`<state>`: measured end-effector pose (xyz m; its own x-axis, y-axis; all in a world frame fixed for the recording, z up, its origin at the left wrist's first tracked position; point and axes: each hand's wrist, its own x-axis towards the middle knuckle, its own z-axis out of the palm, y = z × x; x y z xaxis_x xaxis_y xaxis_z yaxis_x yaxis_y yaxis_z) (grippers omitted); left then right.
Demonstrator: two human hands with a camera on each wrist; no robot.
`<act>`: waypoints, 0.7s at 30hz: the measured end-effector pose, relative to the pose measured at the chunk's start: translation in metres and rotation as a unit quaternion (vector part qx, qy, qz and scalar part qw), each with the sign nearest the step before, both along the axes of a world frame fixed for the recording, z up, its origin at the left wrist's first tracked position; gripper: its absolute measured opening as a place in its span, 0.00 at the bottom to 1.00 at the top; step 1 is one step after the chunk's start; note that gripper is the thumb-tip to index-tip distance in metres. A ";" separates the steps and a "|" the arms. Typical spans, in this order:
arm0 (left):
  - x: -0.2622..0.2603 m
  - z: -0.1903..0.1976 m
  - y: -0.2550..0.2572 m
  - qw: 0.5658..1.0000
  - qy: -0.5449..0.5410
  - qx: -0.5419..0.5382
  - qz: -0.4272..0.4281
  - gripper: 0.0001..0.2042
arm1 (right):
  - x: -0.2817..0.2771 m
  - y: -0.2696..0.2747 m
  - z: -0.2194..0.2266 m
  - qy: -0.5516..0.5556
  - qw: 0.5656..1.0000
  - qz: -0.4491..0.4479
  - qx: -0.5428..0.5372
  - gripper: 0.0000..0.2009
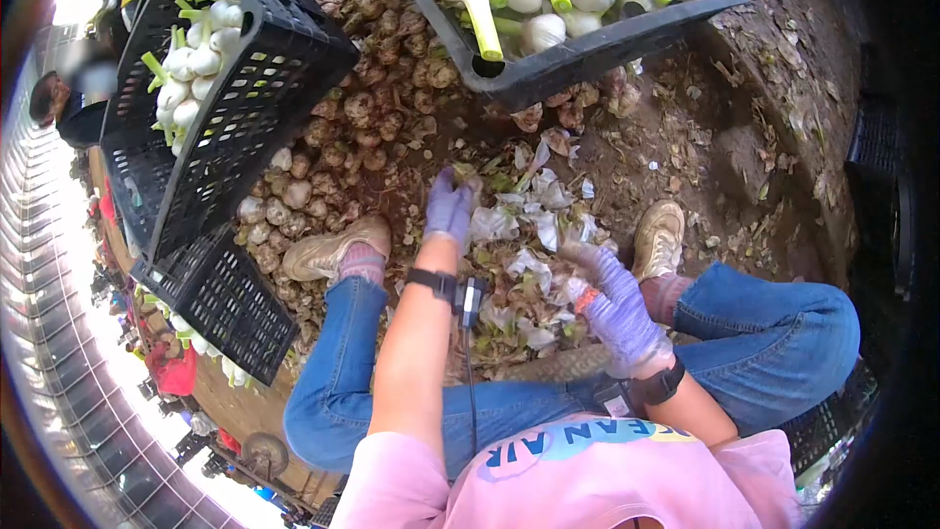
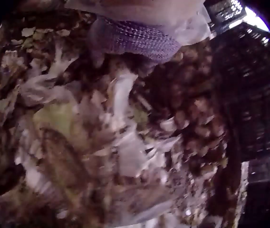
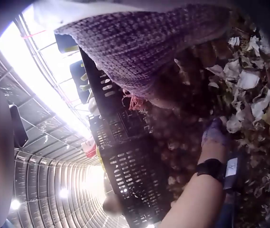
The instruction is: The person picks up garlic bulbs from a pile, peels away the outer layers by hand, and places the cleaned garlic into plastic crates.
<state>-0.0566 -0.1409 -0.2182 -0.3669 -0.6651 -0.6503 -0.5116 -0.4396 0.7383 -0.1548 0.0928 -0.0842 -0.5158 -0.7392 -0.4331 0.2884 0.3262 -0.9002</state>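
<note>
My left hand [image 1: 448,208], in a purple knit glove, reaches down at the edge between the heap of unpeeled garlic bulbs [image 1: 360,110] and the litter of loose garlic skins [image 1: 534,225]. A brownish-green piece lies right at its fingertips; I cannot tell whether the fingers grip it. The blurred left wrist view shows the gloved knuckles above the skins. My right hand [image 1: 619,312], also gloved, hovers over the skins near the right shoe, its fingers extended and thumb apart. Orange frayed edging [image 3: 136,102] rings the thumb, whose tip shows bare. No object shows in this hand.
A black crate [image 1: 587,64] of white trimmed garlic stands ahead. At the left, another black crate [image 1: 245,88] holds cleaned bulbs with short green stems, and a further crate [image 1: 225,304] sits below it. My shoes [image 1: 658,237] flank the skins. Another person is at far left.
</note>
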 end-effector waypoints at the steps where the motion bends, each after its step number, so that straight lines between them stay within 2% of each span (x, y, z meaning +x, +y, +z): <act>1: 0.000 0.023 0.009 0.989 0.104 0.103 0.032 0.23 | -0.001 -0.002 0.011 -0.059 0.998 -0.028 -0.010 0.17; 2: -0.004 0.055 0.022 0.990 0.112 0.087 -0.020 0.26 | -0.002 -0.002 0.018 -0.118 0.991 -0.056 -0.019 0.18; 3: -0.008 0.088 0.035 0.988 0.119 0.073 -0.072 0.29 | -0.001 0.000 0.022 -0.113 0.990 -0.063 -0.057 0.18; 4: -0.008 0.111 0.047 0.988 0.121 0.071 -0.072 0.29 | 0.003 0.003 0.013 -0.057 0.995 -0.061 -0.057 0.18; 6: -0.004 0.148 0.068 0.965 0.162 0.054 -0.198 0.32 | 0.005 0.002 0.025 -0.085 0.989 -0.090 -0.078 0.18; 7: -0.003 0.166 0.079 0.964 0.155 0.025 -0.214 0.33 | 0.005 0.003 0.030 -0.082 0.989 -0.089 -0.083 0.18; 8: -0.001 0.182 0.090 0.962 0.148 -0.003 -0.231 0.34 | 0.005 0.004 0.035 -0.126 0.984 -0.093 -0.088 0.18; 9: 0.004 0.192 0.099 0.955 0.106 -0.094 -0.260 0.35 | 0.005 0.006 0.039 -0.169 0.976 -0.097 -0.094 0.17; 10: 0.008 0.204 0.106 0.954 0.109 -0.099 -0.260 0.35 | 0.008 0.009 0.040 -0.165 0.977 -0.096 -0.098 0.17; 12: 0.014 0.224 0.118 0.888 0.038 -0.296 -0.349 0.37 | 0.012 0.015 0.037 -0.218 0.960 -0.115 -0.130 0.16; 13: 0.016 0.231 0.121 0.861 0.045 -0.349 -0.368 0.38 | 0.011 0.015 0.042 -0.200 0.967 -0.112 -0.111 0.14; 17: 0.025 0.252 0.133 0.819 0.053 -0.428 -0.378 0.39 | 0.011 0.022 0.060 -0.201 0.972 -0.082 -0.087 0.12; 21: 0.036 0.255 0.133 0.841 0.080 -0.385 -0.371 0.39 | 0.008 0.023 0.079 -0.192 0.972 -0.051 -0.123 0.12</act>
